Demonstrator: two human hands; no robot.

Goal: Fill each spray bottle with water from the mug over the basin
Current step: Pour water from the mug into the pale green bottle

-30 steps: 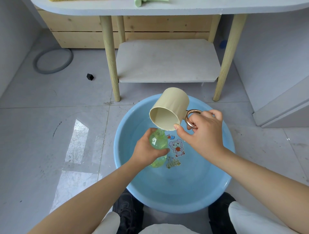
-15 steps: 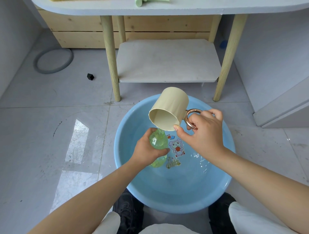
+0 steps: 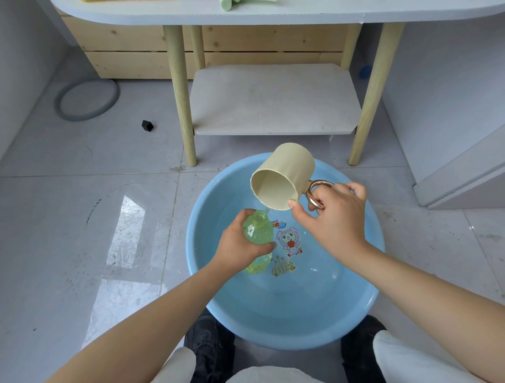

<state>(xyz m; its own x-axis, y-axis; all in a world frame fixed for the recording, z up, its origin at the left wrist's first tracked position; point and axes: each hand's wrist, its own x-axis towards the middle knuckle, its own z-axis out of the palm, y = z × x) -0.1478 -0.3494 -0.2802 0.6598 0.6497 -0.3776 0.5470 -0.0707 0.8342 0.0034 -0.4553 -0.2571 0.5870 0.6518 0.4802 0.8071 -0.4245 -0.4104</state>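
My left hand [image 3: 240,243] grips a clear green spray bottle [image 3: 258,231] with no cap on, its open neck pointing up, over the blue basin [image 3: 355,314]. My right hand [image 3: 332,216] holds the cream mug [image 3: 282,176] by its copper-coloured handle. The mug is tipped far over, mouth facing me, just above and right of the bottle's neck. A thin trickle of water falls from its lip beside the neck. The basin holds shallow water and has cartoon stickers on its bottom.
A white table [image 3: 273,13] on wooden legs stands behind the basin, with a low shelf [image 3: 273,101]. A green object [image 3: 232,3] lies on the tabletop edge. A grey hose ring [image 3: 87,99] and a small black cube [image 3: 147,125] lie on the tiled floor at left.
The mug has lifted slightly and tipped a little further. The left hand and the bottle have stayed in place.
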